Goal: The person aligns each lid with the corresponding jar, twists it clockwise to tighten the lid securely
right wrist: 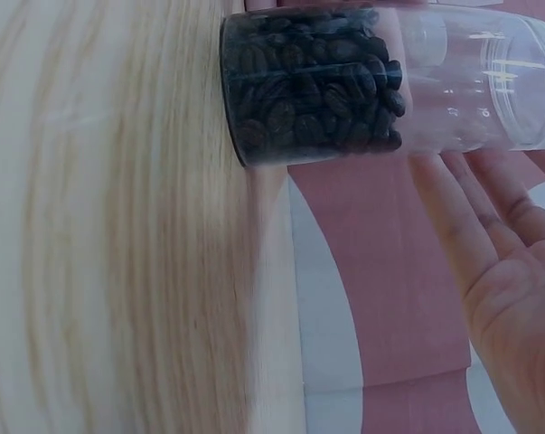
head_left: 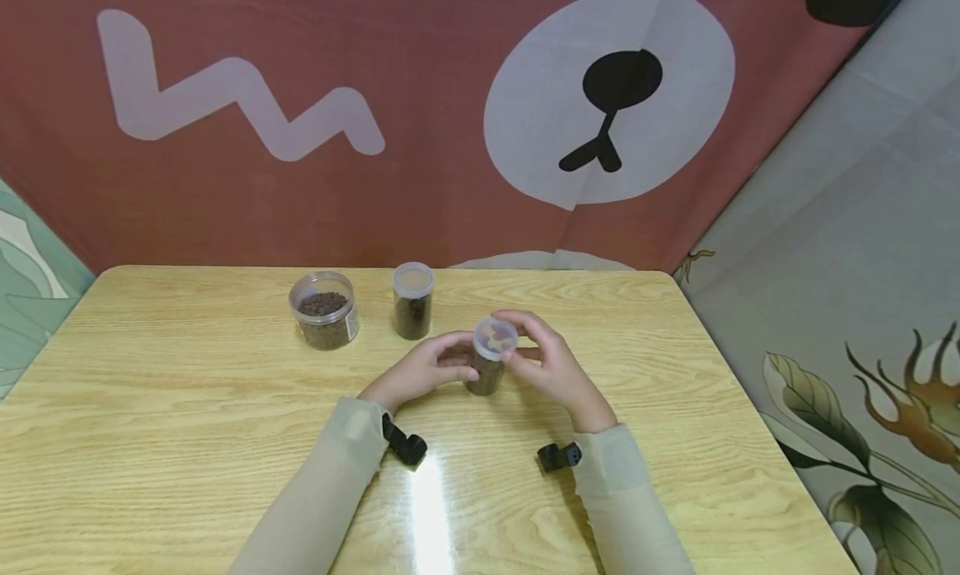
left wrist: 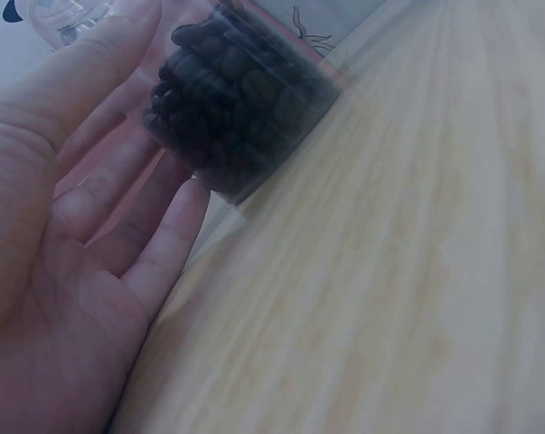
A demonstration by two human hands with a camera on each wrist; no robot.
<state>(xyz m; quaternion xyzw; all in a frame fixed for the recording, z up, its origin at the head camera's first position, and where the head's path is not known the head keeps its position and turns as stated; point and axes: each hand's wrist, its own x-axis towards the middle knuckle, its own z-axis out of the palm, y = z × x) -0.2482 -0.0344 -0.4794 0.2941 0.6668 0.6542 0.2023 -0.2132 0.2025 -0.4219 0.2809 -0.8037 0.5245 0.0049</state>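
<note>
A clear plastic jar (head_left: 486,375) stands on the table, its lower part filled with dark coffee beans (right wrist: 317,90). My left hand (head_left: 427,368) holds the jar's body from the left, thumb along the near side and fingers behind. In the left wrist view the thumb (left wrist: 82,72) reaches across the upper part of the jar. At the top, my right hand (head_left: 551,367) grips the translucent lid (head_left: 496,338), with its thumb at the near rim and index finger round the far rim. The right wrist view shows its other fingers (right wrist: 457,217) beside the jar's upper wall.
A second lidded jar (head_left: 412,304) with dark contents stands behind the held one, to the left. Farther left is a wide clear jar (head_left: 324,312) of brown granules. The wooden table (head_left: 187,442) ends at a back edge before a hanging printed cloth (head_left: 420,192).
</note>
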